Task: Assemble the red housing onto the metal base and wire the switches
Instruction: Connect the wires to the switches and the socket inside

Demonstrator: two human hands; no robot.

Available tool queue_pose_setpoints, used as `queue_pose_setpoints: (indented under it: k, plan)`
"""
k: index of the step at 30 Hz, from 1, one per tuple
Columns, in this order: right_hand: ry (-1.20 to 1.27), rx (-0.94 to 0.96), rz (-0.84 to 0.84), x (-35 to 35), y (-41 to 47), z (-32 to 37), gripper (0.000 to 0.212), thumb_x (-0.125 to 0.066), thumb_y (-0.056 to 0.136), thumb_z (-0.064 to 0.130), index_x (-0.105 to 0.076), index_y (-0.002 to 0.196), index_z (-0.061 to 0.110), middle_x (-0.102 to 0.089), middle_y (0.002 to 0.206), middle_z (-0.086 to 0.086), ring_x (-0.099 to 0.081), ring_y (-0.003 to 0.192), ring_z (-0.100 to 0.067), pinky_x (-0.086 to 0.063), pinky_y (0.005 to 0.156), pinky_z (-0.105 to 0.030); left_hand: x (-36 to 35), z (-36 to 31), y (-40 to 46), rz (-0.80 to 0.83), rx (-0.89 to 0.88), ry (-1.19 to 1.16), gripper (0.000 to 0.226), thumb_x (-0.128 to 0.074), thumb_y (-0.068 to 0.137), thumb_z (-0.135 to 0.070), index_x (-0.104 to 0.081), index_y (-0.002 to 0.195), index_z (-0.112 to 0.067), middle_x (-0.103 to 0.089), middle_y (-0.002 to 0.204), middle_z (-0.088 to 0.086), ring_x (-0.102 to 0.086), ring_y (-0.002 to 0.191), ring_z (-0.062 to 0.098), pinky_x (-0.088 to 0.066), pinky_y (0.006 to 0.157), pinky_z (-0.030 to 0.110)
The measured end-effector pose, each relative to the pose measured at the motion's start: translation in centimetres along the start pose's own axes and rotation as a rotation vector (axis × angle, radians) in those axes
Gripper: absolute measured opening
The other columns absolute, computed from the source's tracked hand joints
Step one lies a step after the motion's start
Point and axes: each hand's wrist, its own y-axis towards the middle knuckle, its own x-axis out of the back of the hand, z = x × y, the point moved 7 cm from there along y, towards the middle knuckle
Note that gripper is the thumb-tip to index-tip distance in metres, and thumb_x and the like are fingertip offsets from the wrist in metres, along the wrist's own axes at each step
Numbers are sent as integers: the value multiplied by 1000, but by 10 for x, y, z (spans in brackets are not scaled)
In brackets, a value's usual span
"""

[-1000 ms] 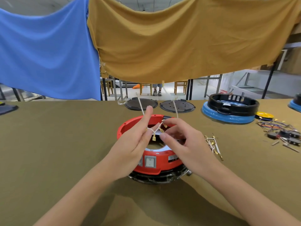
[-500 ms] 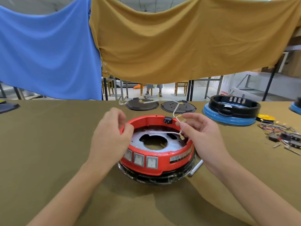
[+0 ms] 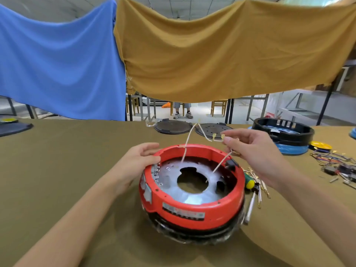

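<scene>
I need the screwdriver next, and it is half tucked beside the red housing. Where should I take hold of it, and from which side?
Take the screwdriver by its green and yellow handle, the only thick part showing, coming from the right. The red housing blocks the left side, and the thin shaft runs toward you along the housing wall among loose terminals. The right hand pinches the white wires, so it is probably not free yet.

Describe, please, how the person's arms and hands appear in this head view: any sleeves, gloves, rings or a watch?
Both forearms are bare up to the frame's bottom edge, with no sleeve showing. The left hand and the right hand wear no gloves. No ring, watch or wristband shows on either.
</scene>
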Motion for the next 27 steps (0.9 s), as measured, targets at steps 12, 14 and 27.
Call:
queue_pose_setpoints:
  k: [12, 14, 27]
  plan:
    - [124, -86, 146, -30, 17, -18, 23, -76, 84, 13, -69, 106, 14, -77, 84, -9, -71, 72, -15, -57, 68, -25, 9, 5, -27, 238, 188, 223, 39, -74, 73, -22, -62, 110, -21, -70, 85, 0, -66, 80, 10, -53, 71, 31]
    - [172, -107, 142, -29, 21, -19, 24, -77, 83, 12, -69, 105, 10, -77, 85, -12, -71, 71, -17, -58, 68, -25, 9, 1, -21, 152, 132, 196, 31, -70, 79, -12, -66, 109, -19, -71, 90, 5, -68, 75, 11, -55, 73, 31]
    - [271, -243, 318, -39, 22, -26, 12, -72, 83, 6, -69, 95, 9, -76, 88, -14, -71, 71, -16, -57, 61, -23, 9, 7, -20, 244, 194, 233, 50, -76, 62, -31, -62, 110, -25, -73, 95, -2, -67, 88, 9, -56, 73, 31]
